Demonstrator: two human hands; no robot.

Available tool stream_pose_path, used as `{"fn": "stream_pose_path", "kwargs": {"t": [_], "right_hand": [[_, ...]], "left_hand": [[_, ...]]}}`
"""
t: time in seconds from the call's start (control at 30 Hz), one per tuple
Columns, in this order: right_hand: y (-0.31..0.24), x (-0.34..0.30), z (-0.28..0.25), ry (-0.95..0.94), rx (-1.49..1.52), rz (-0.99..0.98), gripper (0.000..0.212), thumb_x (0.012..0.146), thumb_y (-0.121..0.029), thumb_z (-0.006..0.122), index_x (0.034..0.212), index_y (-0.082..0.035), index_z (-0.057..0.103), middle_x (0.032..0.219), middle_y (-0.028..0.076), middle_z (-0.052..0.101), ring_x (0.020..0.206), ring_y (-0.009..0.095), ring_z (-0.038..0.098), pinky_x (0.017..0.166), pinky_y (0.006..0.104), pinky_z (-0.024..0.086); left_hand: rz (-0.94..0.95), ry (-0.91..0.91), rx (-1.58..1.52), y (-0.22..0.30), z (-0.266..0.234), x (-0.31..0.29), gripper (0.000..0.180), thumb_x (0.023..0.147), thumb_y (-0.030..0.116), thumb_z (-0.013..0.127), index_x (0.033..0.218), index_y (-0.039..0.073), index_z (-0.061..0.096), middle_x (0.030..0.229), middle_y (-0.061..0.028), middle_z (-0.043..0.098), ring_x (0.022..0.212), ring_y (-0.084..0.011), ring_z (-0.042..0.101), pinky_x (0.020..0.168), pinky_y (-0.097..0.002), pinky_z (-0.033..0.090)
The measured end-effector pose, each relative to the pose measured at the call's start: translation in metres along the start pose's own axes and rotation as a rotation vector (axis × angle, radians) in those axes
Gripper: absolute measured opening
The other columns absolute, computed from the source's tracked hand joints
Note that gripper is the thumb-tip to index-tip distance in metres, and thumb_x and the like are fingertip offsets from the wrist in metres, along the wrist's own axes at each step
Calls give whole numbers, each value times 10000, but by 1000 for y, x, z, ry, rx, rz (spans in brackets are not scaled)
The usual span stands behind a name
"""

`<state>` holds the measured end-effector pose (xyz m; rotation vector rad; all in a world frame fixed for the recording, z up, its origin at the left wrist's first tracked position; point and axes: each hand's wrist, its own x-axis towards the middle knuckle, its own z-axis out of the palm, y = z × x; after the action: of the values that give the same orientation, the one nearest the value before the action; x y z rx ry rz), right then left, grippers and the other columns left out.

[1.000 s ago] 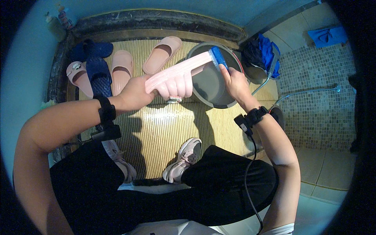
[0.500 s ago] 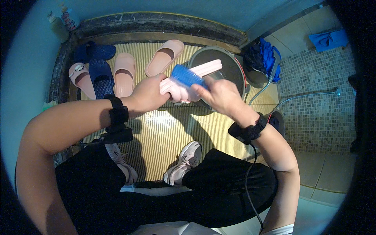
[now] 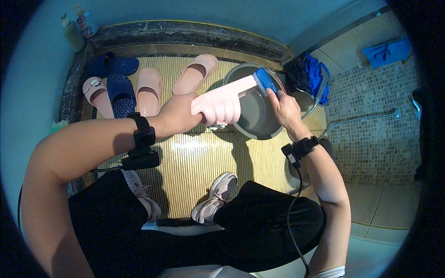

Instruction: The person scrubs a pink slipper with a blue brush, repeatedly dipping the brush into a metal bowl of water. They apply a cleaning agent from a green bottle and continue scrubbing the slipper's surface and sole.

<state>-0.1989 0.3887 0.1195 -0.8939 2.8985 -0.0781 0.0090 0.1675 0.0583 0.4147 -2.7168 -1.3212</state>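
My left hand (image 3: pixel 178 113) grips a pink slipper (image 3: pixel 221 99) by its heel end and holds it level over the near rim of a grey metal basin (image 3: pixel 257 123). My right hand (image 3: pixel 285 107) holds a blue scrub brush (image 3: pixel 265 79) pressed against the slipper's far tip, above the basin. Both wrists wear black bands; a cable runs from the right one down my forearm.
On the woven mat (image 3: pixel 194 162) by the wall lie a pink slipper (image 3: pixel 194 74), another pink one (image 3: pixel 147 90), dark blue slippers (image 3: pixel 120 92) and a pink one with a motif (image 3: pixel 96 95). Two bottles (image 3: pixel 79 25) stand in the corner. A blue cloth (image 3: pixel 313 76) hangs right of the basin.
My right hand has slid the brush from the middle of the slipper out to its far tip, after an earlier stroke inward. My left hand keeps hold of the slipper.
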Motion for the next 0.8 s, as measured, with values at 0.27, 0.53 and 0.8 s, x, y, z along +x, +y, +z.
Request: {"fn": "stream_pose_path", "kwargs": {"t": [0.27, 0.53, 0.8], "right_hand": [[-23, -16, 8, -1, 79, -326, 609, 917, -584, 443, 885, -2, 619, 725, 269, 627, 747, 450, 626, 684, 511, 499], [36, 8, 13, -89, -32, -12, 706, 931, -615, 375, 865, 35, 640, 824, 293, 634, 851, 429, 632, 753, 478, 493], [34, -3, 22, -85, 126, -57, 722, 914, -631, 387, 873, 40, 650, 826, 283, 650, 853, 434, 638, 777, 487, 496]], "left_hand": [[-3, -134, -348, -13, 5, 6, 306, 792, 165, 655, 1030, -24, 626, 828, -168, 671, 738, -234, 673, 602, -338, 535], [-479, -494, -516, -16, -30, 13, 457, 868, 159, 624, 1288, 31, 496, 1038, -107, 637, 805, -172, 666, 553, -284, 591], [-640, -375, -505, -32, -26, 6, 652, 832, 190, 677, 1386, 83, 349, 1118, -125, 591, 912, -199, 649, 569, -277, 601]]}}
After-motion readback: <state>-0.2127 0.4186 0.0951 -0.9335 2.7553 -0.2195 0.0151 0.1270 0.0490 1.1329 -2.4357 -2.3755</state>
